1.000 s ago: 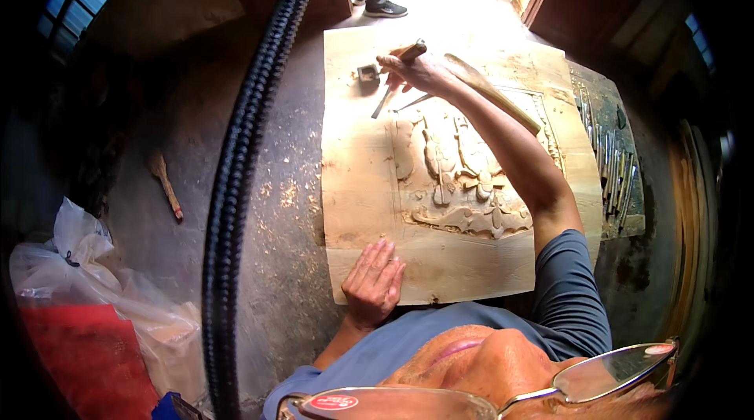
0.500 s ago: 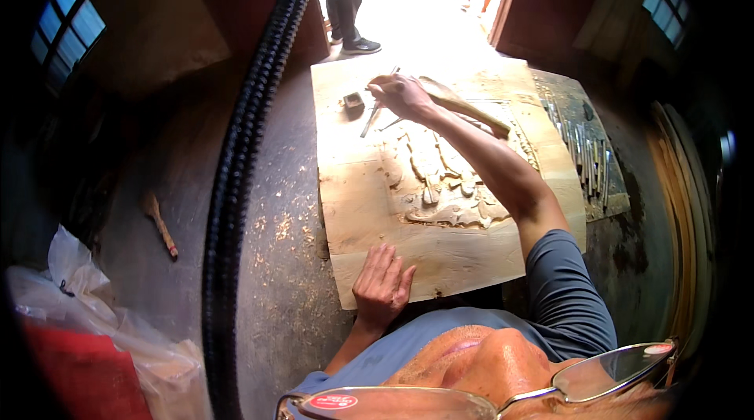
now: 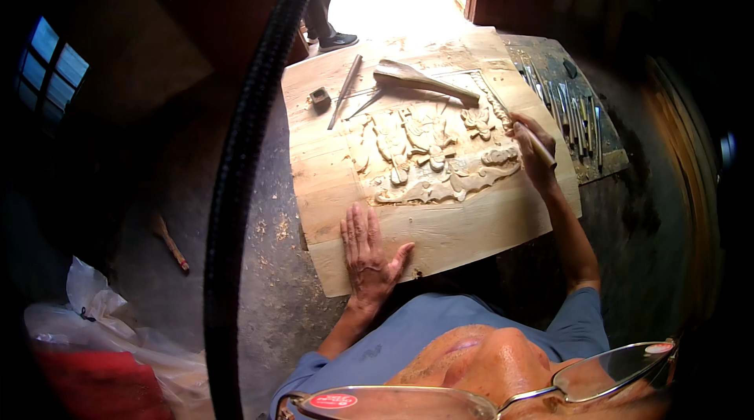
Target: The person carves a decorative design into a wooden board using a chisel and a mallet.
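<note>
My left hand [image 3: 369, 259] lies flat, fingers apart, on the lower left of a large pale wooden board [image 3: 317, 177]. My right hand [image 3: 532, 159] is closed around a light-handled carving tool [image 3: 542, 150] at the right edge of the carved relief [image 3: 440, 178]; its tip is hard to make out. Above the relief, a wooden mallet [image 3: 424, 84] lies slanting. Left of it lie a narrow metal tool [image 3: 345, 92], another thin tool and a small dark block [image 3: 320, 98]. At the board's right, several chisels [image 3: 582, 126] rest on a worn dark panel [image 3: 609, 165].
A short stick [image 3: 173, 246] and wood shavings lie on the grey surface to the left, with a plastic bag [image 3: 98, 302] and red material [image 3: 102, 381]. A black braided hose [image 3: 232, 184] crosses the view. Other people's legs [image 3: 330, 20] show in the bright doorway. Long planks [image 3: 675, 192] stand at far right.
My right hand has left the tools at the board's upper middle and moved down and right to the relief's edge with a light-handled tool. My left hand still lies on the board.
</note>
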A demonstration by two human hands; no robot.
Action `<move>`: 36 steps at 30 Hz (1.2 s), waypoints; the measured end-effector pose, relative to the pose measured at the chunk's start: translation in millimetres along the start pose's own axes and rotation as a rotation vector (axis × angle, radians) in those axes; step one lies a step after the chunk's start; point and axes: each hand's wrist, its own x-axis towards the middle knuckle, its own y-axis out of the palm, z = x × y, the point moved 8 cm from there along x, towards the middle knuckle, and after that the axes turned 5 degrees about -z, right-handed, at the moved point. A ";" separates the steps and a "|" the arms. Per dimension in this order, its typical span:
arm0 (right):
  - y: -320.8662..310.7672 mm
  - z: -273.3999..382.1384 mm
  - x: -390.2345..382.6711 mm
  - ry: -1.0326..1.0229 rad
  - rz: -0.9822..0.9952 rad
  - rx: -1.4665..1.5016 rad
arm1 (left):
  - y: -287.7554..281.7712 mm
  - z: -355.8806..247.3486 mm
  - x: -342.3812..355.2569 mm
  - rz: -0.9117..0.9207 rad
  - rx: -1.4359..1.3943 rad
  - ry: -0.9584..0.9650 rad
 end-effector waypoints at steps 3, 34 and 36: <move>3.3 -3.2 -28.6 0.039 0.051 0.163 | 16.3 -37.4 2.1 0.072 -0.069 0.117; 75.8 73.3 -68.6 -0.157 1.011 0.538 | 56.9 -104.2 54.1 0.026 -0.500 0.085; 78.1 75.4 -67.0 -0.160 1.038 0.529 | 57.6 -104.0 54.2 0.018 -0.498 0.086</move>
